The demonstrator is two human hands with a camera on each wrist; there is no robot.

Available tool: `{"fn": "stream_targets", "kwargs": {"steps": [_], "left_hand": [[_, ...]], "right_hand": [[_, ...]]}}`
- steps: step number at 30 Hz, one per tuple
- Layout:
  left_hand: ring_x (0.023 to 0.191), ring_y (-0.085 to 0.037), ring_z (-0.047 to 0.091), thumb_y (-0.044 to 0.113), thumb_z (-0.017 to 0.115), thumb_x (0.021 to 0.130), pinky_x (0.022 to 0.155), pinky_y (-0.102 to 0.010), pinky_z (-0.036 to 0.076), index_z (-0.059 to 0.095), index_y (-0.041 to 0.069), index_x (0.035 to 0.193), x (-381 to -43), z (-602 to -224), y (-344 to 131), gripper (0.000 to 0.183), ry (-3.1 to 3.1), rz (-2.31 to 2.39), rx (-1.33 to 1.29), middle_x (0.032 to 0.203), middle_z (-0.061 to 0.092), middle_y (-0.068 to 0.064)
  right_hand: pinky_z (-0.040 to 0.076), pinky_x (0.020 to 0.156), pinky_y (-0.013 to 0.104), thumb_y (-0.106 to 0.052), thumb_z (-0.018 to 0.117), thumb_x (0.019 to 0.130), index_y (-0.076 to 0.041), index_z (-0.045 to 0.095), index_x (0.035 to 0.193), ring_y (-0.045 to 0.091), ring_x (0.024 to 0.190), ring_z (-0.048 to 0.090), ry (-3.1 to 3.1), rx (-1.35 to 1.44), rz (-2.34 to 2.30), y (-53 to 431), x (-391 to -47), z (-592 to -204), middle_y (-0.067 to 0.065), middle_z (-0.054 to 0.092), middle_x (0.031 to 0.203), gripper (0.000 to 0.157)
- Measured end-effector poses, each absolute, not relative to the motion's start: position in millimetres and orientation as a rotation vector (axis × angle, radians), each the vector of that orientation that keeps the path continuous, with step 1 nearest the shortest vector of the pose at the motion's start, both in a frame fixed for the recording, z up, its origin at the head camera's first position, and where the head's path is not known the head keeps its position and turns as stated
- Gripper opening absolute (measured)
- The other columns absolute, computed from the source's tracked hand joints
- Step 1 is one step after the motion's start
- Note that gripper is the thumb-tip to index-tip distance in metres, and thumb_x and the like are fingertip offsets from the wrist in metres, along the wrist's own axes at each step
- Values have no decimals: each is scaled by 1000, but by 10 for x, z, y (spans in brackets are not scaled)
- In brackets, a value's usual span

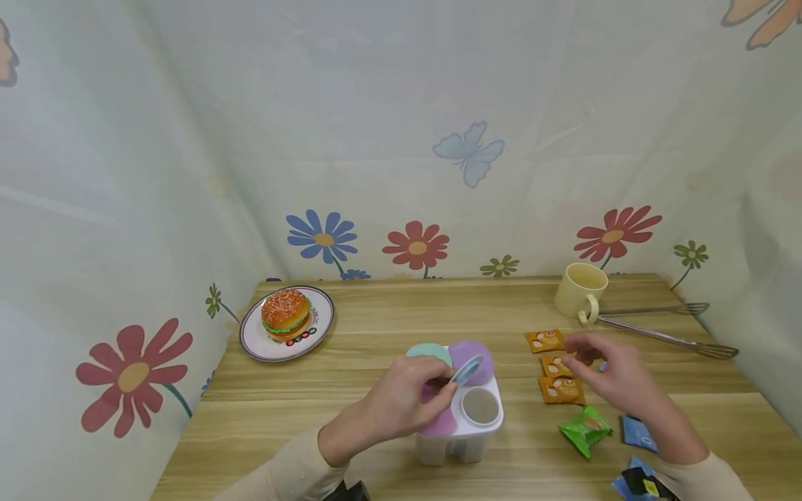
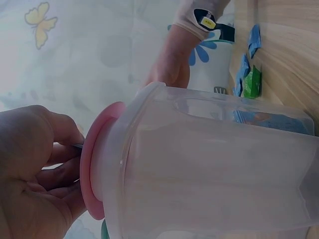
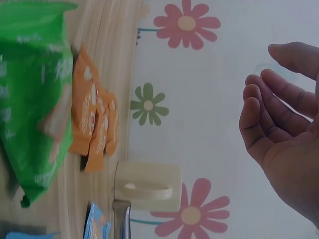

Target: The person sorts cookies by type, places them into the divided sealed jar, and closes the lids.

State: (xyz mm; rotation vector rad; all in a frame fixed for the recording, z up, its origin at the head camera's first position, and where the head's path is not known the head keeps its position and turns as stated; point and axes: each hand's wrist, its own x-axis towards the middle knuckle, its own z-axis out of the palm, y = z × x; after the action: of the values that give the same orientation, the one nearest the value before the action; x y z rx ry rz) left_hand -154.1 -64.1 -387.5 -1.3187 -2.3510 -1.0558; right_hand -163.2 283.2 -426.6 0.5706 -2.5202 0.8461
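Note:
My left hand [image 1: 410, 390] pinches a light blue round lid [image 1: 467, 370], tilted up over a white-topped container [image 1: 460, 426]. One round opening [image 1: 480, 406] at the container's near right is uncovered; a teal lid [image 1: 429, 353] and a purple lid [image 1: 473, 362] cover others. Pinkish lids sit partly behind the hand, and the left wrist view shows one pink lid [image 2: 92, 164] at its side. Through the clear wall a blue packet [image 2: 274, 122] shows inside. My right hand [image 1: 617, 372] hovers near several orange packets [image 1: 562, 391], fingers loosely bent, holding nothing.
A green packet [image 1: 586, 431] and blue packets [image 1: 639, 433] lie at the near right. Farther back stand a cream mug [image 1: 580, 291] and two metal whisks [image 1: 670, 332]. On the far left, a plate [image 1: 322, 306] holds a burger [image 1: 285, 314]. Patterned curtains enclose the table.

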Motion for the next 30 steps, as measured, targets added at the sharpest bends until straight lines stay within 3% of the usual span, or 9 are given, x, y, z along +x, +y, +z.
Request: {"fn": "stream_targets", "kwargs": {"steps": [11,24,30], "left_hand": [[75,1,60,9,67,88,69,-7,50,68,6,86,-1525,-3870,-641,4,-2373,-1102,-1310,79,66,0],[75,-1,62,8,67,88,69,-7,50,69,6,87,-1538,-3877,-641,2,-2355,-1094,-1317,79,66,-1],[76,0,62,7,67,88,70,-6,49,69,5,87,-1540,-3887,-653,2,-2357,-1083,-1322,80,67,0]], "right_hand": [[50,62,19,-1,76,79,-4,67,101,-4,73,55,-2523,491,847,3060,-1719,-4403,8,70,89,24],[52,65,25,-8,74,84,-1,66,104,-5,77,55,-2627,342,857,3255,-1767,-4461,13,70,93,23],[53,68,29,-14,73,86,1,65,107,1,79,58,-2708,239,827,3345,-1789,-4563,15,70,96,26]]}}
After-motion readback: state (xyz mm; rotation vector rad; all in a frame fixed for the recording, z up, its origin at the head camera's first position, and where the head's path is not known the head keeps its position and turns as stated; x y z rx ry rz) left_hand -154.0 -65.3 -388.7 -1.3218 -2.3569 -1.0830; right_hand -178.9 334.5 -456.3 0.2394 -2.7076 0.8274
